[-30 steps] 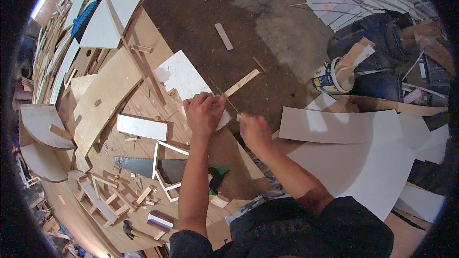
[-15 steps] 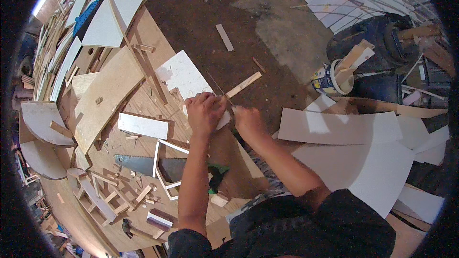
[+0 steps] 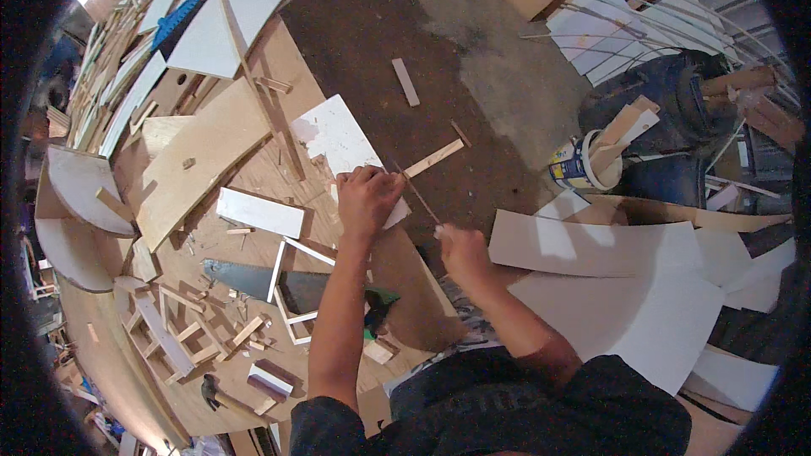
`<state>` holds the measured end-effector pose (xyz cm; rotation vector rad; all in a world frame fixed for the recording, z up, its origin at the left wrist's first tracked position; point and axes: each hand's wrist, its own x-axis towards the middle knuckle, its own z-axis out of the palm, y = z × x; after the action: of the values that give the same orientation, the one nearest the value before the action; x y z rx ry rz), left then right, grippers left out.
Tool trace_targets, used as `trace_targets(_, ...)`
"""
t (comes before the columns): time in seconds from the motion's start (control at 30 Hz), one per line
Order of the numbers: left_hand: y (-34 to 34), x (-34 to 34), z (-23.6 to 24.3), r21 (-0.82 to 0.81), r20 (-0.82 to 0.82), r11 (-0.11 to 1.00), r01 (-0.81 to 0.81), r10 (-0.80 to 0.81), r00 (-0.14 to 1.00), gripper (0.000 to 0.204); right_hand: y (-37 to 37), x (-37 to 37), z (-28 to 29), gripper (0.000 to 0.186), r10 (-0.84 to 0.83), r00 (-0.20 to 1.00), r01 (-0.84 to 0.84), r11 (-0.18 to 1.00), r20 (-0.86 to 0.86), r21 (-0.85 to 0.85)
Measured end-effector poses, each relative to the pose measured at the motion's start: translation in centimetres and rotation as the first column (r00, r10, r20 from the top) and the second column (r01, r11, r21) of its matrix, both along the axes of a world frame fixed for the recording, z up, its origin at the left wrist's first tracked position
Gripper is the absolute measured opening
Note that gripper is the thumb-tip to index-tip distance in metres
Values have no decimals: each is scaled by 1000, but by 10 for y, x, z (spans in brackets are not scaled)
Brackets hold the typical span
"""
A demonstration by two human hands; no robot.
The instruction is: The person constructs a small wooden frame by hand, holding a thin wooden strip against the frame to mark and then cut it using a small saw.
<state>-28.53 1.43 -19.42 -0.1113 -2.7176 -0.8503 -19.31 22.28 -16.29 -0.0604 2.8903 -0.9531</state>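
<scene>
My left hand (image 3: 369,198) is closed over the near end of a narrow wooden strip (image 3: 436,158), pressing it down on a white board (image 3: 331,131) at the worktable's edge. The strip's far end juts out beyond the edge, over the floor. In a fist, my right hand (image 3: 464,252) grips a thin saw blade (image 3: 424,204), which runs up and left to the strip beside my left fingers. My fist hides the blade's near end. Whether the teeth are inside the wood is too small to tell.
On the worktable (image 3: 414,304) lie a handsaw (image 3: 241,279), a white frame (image 3: 276,274), a hammer (image 3: 210,390), a white block (image 3: 260,213) and small wood offcuts. A bucket of offcuts (image 3: 583,160) stands on the floor at right, near large white sheets (image 3: 591,241).
My right hand has drawn back toward my body and to the right, baring more of the saw blade. My left hand stays on the strip. The whole view has shifted slightly.
</scene>
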Motion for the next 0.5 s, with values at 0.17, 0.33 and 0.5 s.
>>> trace_targets(0.17,-3,15,9,-46,-24,996,83,-84,996,24,31,27,45,18,76,990,-81,996,118,40)
trace_targets(0.33,6,39,51,89,-71,996,25,-19,997,21,31,47,89,21,27,979,-26,1000,201,-7)
trace_targets(0.5,-25,85,122,327,-88,929,-172,211,974,15,14,46,141,29,154,988,-157,964,-31,-212)
